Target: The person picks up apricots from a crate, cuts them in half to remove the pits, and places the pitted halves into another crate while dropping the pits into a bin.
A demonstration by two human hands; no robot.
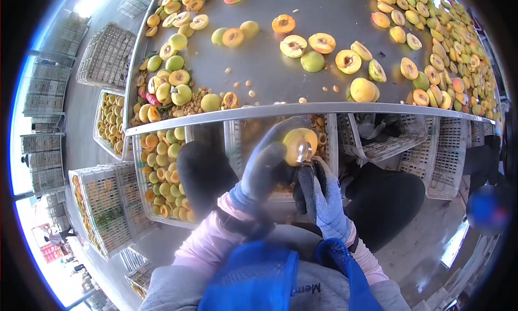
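Note:
My left hand (261, 168), in a blue-grey glove with dark fingers, is closed around a peach half (294, 141) above the crates by the table's front edge. My right hand (328, 206), gloved alike, grips a pitting spoon (305, 151) whose shiny metal loop lies against the cut face. Its handle is mostly hidden by the fingers. On the metal table (243, 60) in front lie several loose halves, among them an orange-fleshed peach half (348, 62) and a whole-looking peach (363, 90). Several peach stones (189, 103) are heaped near the table's left front.
A large pile of peaches (453, 46) covers the table's right side. Under the front edge stand a crate of peach halves (141, 195) at left and a white crate (396, 149) with dark material at right. Stacked crates (105, 203) and another crate (108, 55) stand left on the floor.

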